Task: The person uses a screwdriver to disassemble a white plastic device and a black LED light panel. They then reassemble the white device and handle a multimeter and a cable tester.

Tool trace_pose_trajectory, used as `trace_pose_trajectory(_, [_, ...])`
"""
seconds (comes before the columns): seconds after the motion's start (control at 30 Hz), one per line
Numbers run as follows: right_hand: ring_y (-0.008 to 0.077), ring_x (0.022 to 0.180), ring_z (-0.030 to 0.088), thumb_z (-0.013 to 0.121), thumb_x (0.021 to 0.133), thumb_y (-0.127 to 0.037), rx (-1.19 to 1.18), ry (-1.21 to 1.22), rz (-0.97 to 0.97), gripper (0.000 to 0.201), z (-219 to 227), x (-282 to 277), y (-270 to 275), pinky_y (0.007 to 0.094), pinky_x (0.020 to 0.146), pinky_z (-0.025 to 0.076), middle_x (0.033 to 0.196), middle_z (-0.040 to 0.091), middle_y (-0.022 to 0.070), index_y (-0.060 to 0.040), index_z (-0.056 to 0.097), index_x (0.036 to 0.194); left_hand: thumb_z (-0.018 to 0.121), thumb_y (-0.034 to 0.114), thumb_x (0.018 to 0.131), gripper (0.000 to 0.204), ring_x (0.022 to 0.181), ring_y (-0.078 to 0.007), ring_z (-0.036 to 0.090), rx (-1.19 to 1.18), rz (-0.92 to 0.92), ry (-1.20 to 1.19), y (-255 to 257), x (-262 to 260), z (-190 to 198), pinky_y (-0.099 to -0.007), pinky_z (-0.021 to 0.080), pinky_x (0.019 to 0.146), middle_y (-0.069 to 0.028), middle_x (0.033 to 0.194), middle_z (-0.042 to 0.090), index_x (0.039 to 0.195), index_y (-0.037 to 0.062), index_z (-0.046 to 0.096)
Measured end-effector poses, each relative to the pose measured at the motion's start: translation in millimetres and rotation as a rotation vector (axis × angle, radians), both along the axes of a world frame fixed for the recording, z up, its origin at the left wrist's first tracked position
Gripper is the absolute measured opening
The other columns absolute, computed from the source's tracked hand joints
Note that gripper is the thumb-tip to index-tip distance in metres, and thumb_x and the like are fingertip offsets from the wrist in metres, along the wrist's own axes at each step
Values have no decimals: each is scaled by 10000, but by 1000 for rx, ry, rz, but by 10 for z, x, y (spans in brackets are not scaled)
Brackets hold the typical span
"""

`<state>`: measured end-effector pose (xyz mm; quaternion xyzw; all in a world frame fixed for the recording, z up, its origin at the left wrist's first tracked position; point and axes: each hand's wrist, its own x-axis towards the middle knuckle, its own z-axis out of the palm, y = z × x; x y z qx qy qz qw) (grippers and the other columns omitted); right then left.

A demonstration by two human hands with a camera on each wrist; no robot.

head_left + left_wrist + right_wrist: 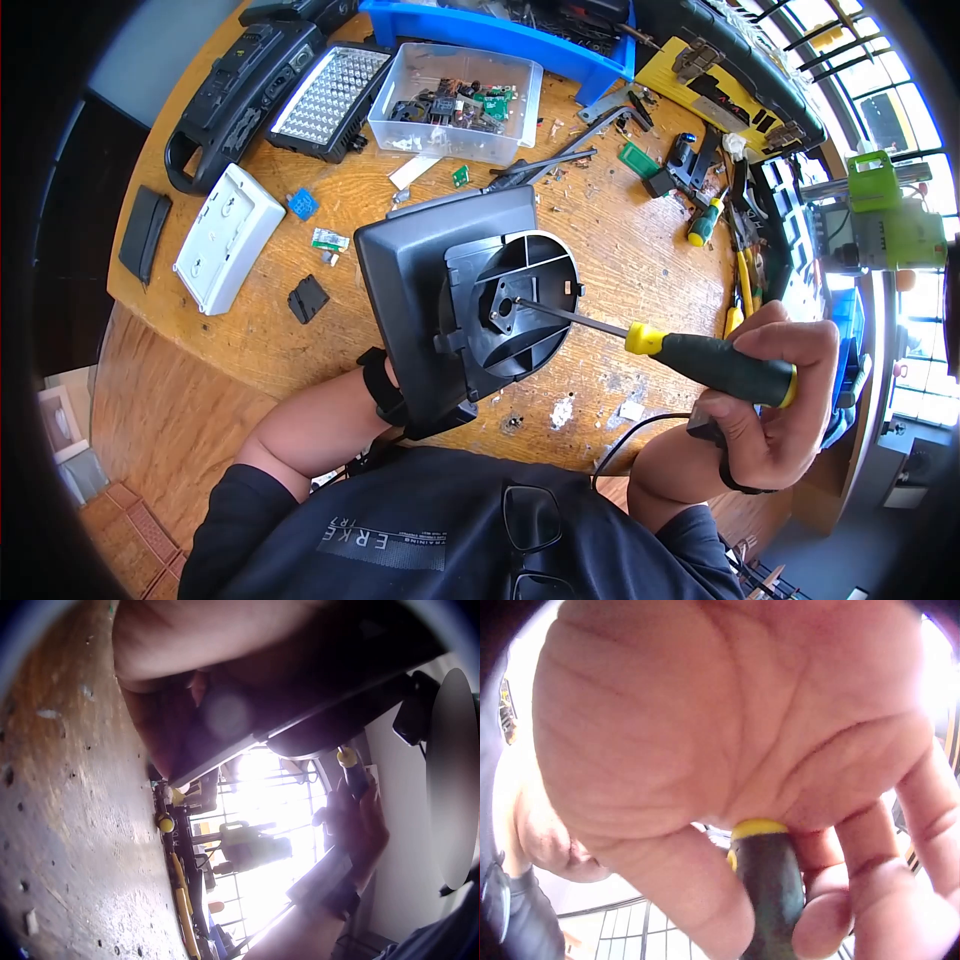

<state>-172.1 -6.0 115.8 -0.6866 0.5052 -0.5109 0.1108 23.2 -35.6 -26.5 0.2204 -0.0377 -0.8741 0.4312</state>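
Observation:
A black plastic housing (415,300) with a round, ribbed base (525,310) stands tilted above the bench, base side toward the right. My left hand (191,645) holds it from behind; in the head view the housing hides that hand. In my right hand (785,400) is a screwdriver (715,365) with a dark green and yellow handle, gripped between thumb and fingers. Its shaft reaches left into the centre of the base, the tip at a small dark fitting (503,307). The right wrist view shows the handle's yellow end (760,828) against the palm.
Beyond the housing, a clear plastic bin (455,130) holds circuit boards and scraps. An LED panel (330,95) and a white plastic cover (228,240) lie left. Another screwdriver (706,220) and yellow-handled pliers (745,285) lie right. A yellow-black case (725,90) stands at the back.

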Motion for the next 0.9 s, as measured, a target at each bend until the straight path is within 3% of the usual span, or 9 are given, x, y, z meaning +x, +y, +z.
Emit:
trace_pose_trajectory(0.07, [174, 527, 560, 840, 513, -381, 26, 81, 13, 555, 77, -59, -1, 268, 514, 409, 587, 559, 65, 25, 591, 795, 545, 348, 935, 544, 890, -172, 672, -17, 2, -14, -6, -17, -33, -272, 587, 741, -127, 1039, 636, 1293, -40, 417])
trace_pose_trajectory(0.13, [192, 509, 559, 835, 518, -409, 60, 418, 17, 550, 171, -119, -39, 267, 508, 406, 588, 571, 65, 7, 588, 779, 544, 352, 935, 550, 883, -176, 674, -75, 28, -54, -19, -40, -180, -279, 590, 742, -128, 1036, 637, 1295, -41, 412])
trace_pose_trajectory(0.23, [205, 515, 567, 824, 520, -447, 242, 527, 119, 559, 308, -248, -106, 261, 521, 410, 592, 582, 65, -6, 588, 769, 542, 358, 935, 554, 884, -178, 674, -44, 1, -34, 7, 14, -26, -277, 591, 752, -132, 1030, 636, 1295, -42, 408])
trace_pose_trajectory(0.3, [192, 512, 559, 812, 531, -474, 281, 434, 126, 577, 253, -222, -106, 255, 528, 408, 604, 584, 63, -2, 586, 776, 543, 356, 935, 554, 884, -177, 674, -44, -22, -7, -3, 22, 143, -273, 592, 752, -132, 1025, 636, 1297, -41, 406])
trace_pose_trajectory(0.4, [175, 483, 521, 824, 507, -426, -109, 72, -45, 570, -5, 28, -91, 254, 492, 382, 606, 560, 58, 17, 585, 774, 546, 356, 935, 557, 881, -174, 674, -26, -29, 4, -24, 10, 80, -269, 593, 750, -132, 1022, 635, 1299, -40, 405])
trace_pose_trajectory(0.5, [175, 535, 545, 823, 501, -394, -2, -61, 68, 558, -34, 10, 0, 255, 514, 384, 592, 553, 64, 27, 596, 787, 551, 347, 932, 552, 881, -172, 673, -35, -22, -23, -18, 34, 69, -268, 593, 746, -133, 1028, 632, 1299, -39, 409])
trace_pose_trajectory(0.63, [197, 527, 554, 784, 538, -469, 15, 150, -74, 536, 49, 10, 1, 279, 534, 398, 579, 576, 78, 6, 623, 729, 571, 318, 920, 534, 886, -160, 669, -105, -14, -76, -7, -8, -100, -261, 589, 741, -127, 1039, 629, 1293, -34, 421])
trace_pose_trajectory(0.87, [204, 532, 571, 768, 521, -514, 79, 165, -66, 563, 106, -24, -41, 277, 548, 406, 596, 601, 79, -3, 622, 708, 577, 304, 916, 523, 891, -149, 669, -65, -30, 24, 12, 1, -273, -256, 585, 733, -124, 1057, 633, 1289, -29, 425])
trace_pose_trajectory(0.9, [197, 526, 577, 791, 534, -488, 79, 210, -41, 546, 119, -49, -55, 272, 541, 410, 593, 602, 77, -2, 614, 708, 498, 358, 953, 532, 1066, -195, 591, -61, -55, 210, 56, 43, -357, -322, 512, 884, -128, 1222, 556, 1354, 23, 402])
